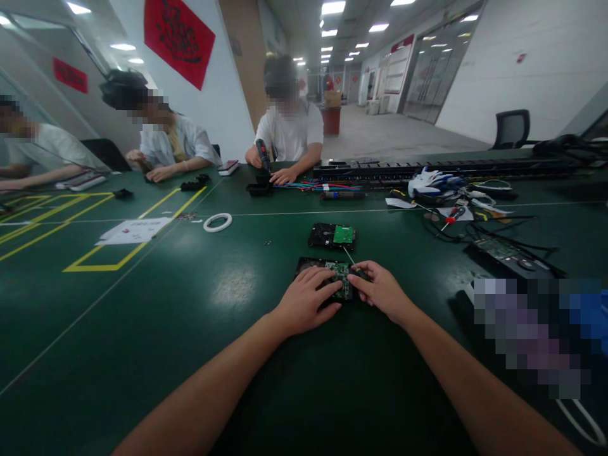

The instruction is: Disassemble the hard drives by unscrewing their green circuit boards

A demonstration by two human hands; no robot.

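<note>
A black hard drive (304,266) with an exposed green circuit board lies on the green table in front of me. My left hand (311,297) rests on it, fingers spread flat over its left part and the board. At the drive's right edge, my right hand (377,291) is closed round the dark handle of a screwdriver (349,256). The metal shaft points up and left, away from the board under my hand. Just beyond lies a second hard drive (331,235), with a bright green board on its right half.
A white tape roll (218,222) and a paper sheet (135,231) lie left. Gloves (434,185), a red-handled screwdriver (451,218), cables and an opened device (513,256) sit right. Across the table, a person (289,136) holds a power drill (263,154); two others sit left.
</note>
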